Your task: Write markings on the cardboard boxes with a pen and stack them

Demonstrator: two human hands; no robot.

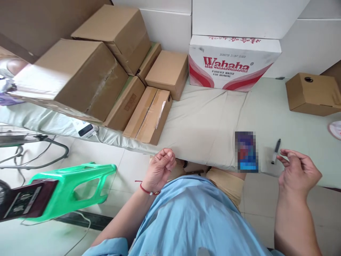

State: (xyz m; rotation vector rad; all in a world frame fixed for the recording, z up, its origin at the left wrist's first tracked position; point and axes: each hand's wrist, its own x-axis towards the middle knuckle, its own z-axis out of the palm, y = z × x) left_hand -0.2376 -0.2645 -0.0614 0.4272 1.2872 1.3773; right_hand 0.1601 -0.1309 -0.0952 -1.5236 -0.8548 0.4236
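Observation:
My left hand (161, 168) hovers by the front edge of the covered bed-like surface, its fingers curled in and the thumb against them. Nothing shows in it. A red string bracelet (150, 191) circles that wrist. To the right, my right hand (298, 170) is held with fingers loosely bent and apart, and I see nothing in its grasp. Just left of its fingertips lies a dark-and-clear pen (276, 151); whether they touch it I cannot tell. Farther left, a phone-like rectangle (246, 152), its face pixelated, lies at the edge.
Several brown cardboard boxes (149, 113) crowd the left of the pale cover (207, 121). Against the wall stands a white-and-red Wahaha carton (233, 64). Another brown box (313, 94) sits at right. A power strip (86, 129) lies near the left edge, above a green stool (71, 188).

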